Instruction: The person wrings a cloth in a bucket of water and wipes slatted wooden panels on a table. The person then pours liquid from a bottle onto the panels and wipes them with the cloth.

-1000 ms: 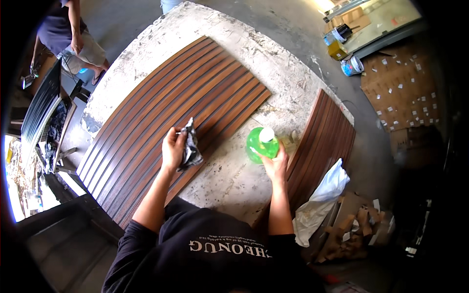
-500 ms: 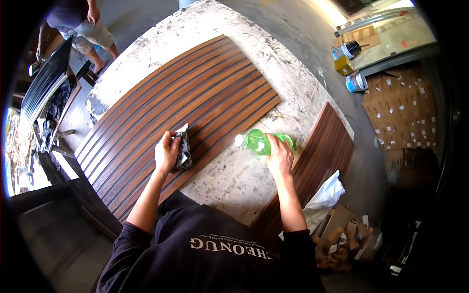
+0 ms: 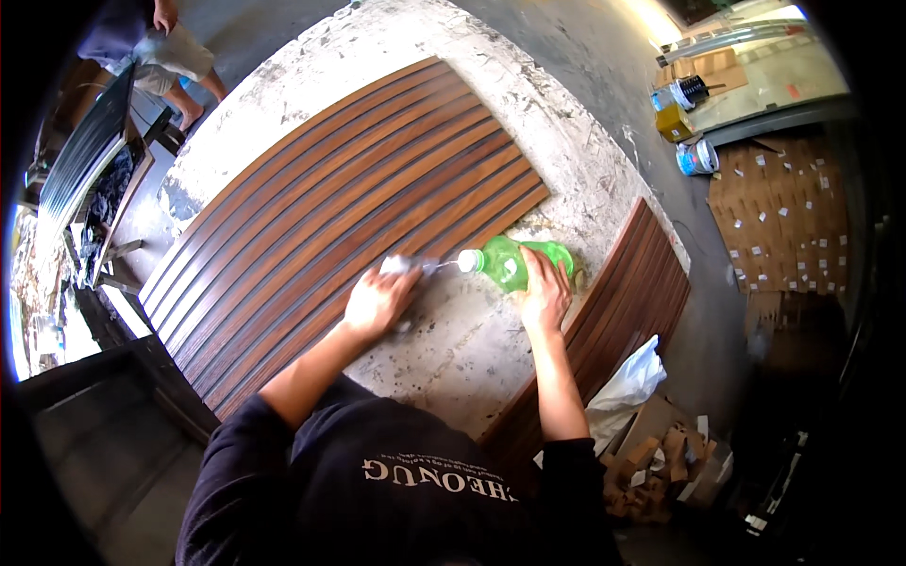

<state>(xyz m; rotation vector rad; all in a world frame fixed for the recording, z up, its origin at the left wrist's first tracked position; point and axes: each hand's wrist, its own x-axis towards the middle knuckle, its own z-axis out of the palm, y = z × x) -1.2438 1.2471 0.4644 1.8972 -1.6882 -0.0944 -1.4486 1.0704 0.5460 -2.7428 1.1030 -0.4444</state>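
**Bottle tipped toward a rag over a slatted wood panel**

At the far left another person stands beside a dark rack. A long brown slatted panel lies slantwise across the pale, stained surface. The left hand rests at the panel's near edge, fingers curled and pressed down on a small grey rag that shows just beyond the knuckles. Just right of the rag, a green translucent plastic bottle lies tipped on its side, its white nozzle pointing left and almost touching the cloth. The right hand grips the bottle from the near side, fingers wrapped around its body. Further right a second slatted panel leans at the surface's edge, with a white plastic bag below and paint cans on the floor beyond.
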